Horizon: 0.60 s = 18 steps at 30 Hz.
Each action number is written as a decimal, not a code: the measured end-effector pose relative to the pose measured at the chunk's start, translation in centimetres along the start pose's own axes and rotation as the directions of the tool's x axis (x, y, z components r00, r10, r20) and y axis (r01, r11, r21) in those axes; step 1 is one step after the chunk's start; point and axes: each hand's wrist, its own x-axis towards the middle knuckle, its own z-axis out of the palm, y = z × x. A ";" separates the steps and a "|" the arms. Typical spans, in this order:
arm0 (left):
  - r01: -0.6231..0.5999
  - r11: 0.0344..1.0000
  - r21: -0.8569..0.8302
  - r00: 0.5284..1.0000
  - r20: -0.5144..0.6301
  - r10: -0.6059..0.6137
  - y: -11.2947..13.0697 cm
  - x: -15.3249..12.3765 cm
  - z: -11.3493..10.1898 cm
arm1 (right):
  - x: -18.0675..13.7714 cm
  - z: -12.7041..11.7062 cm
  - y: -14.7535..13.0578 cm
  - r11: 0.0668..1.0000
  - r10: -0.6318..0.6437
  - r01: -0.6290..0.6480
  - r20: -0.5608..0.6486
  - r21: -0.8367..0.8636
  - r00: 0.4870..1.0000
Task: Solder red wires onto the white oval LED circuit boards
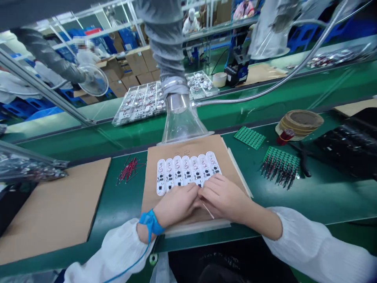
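Observation:
A row of several white oblong circuit boards (188, 171) lies side by side on a brown cardboard sheet (182, 151) in front of me. My left hand (176, 204) and my right hand (225, 198) rest together at the near edge of the boards, fingers curled and pressed down on them. A thin white stick (207, 211) pokes out under my right hand. A blue strap (150, 222) circles my left wrist.
A clear funnel hood (182, 122) on a grey hose stands just behind the cardboard. Loose red wires (128, 171) lie left of it; green boards (249, 137) (282, 157), more wires and a tape roll (299, 124) lie right. Another cardboard sheet (53, 204) sits at the left. Trays (141, 103) wait beyond the belt.

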 end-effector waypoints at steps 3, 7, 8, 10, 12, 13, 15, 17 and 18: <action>0.041 0.970 -0.240 0.999 -0.014 -0.046 0.4 -0.1 0.1 | -0.8 -0.9 0.9 0.985 0.093 -0.094 0.021 0.141 0.995; 0.093 0.841 -0.534 0.987 -0.061 -0.147 -0.5 -1.5 0.4 | -3.0 -4.0 2.5 0.836 0.282 -0.322 0.156 0.444 0.947; 0.093 0.829 -0.551 0.981 -0.091 -0.170 -0.8 -1.8 0.4 | -3.6 -4.8 2.7 0.786 0.323 -0.386 0.212 0.483 0.922; 0.069 0.842 -0.535 0.976 -0.139 -0.168 -1.4 -2.1 0.5 | -4.9 -6.1 2.7 0.697 0.380 -0.490 0.311 0.523 0.871; 0.017 0.874 -0.485 0.971 -0.201 -0.131 -1.9 -2.1 0.4 | -6.6 -7.1 3.0 0.652 0.438 -0.551 0.334 0.521 0.835; -0.008 0.889 -0.458 0.963 -0.244 -0.117 -2.3 -2.0 0.3 | -7.8 -7.7 3.4 0.641 0.494 -0.576 0.301 0.507 0.815; -0.025 0.911 -0.413 0.930 -0.345 -0.131 -3.3 -1.9 0.0 | -11.0 -9.5 5.1 0.616 0.670 -0.632 0.111 0.470 0.734; -0.001 0.921 -0.389 0.879 -0.440 -0.185 -4.7 -1.9 -0.1 | -15.0 -12.4 7.7 0.549 0.828 -0.670 -0.214 0.500 0.519; 0.020 0.922 -0.386 0.851 -0.477 -0.218 -5.4 -1.9 -0.1 | -17.2 -14.1 9.2 0.547 0.836 -0.648 -0.379 0.530 0.396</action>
